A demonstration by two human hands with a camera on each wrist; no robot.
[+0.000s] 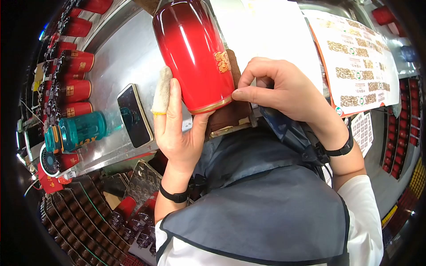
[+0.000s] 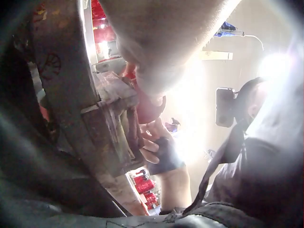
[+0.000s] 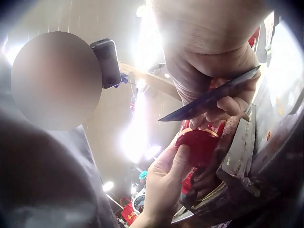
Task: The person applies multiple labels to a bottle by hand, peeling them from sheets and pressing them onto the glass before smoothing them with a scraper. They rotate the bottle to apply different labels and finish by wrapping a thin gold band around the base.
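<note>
A glossy red bottle [image 1: 191, 62], darker toward its far end, lies tilted on a brown padded rest [image 1: 226, 117]. Gold trim rings its near end, and a gold ornamental sticker [image 1: 222, 61] sits on its right side. My left hand [image 1: 177, 137] holds the near end, fingers along the left side, a cloth sleeve [image 1: 162, 91] over one finger. In the right wrist view its thumb presses the red base [image 3: 202, 147]. My right hand [image 1: 284, 86] has thumb and forefinger together at the bottle's lower right edge. Its curled fingers hold a dark pointed blade [image 3: 204, 99].
To the left, a phone [image 1: 134, 115] and a teal drinking bottle [image 1: 84, 131] lie on the metal table. Red containers [image 1: 76, 62] line the left side. Sheets of gold stickers [image 1: 359, 66] are at the right, with racks of red pieces [image 1: 401, 133] beyond. Dark trays [image 1: 80, 217] stand lower left.
</note>
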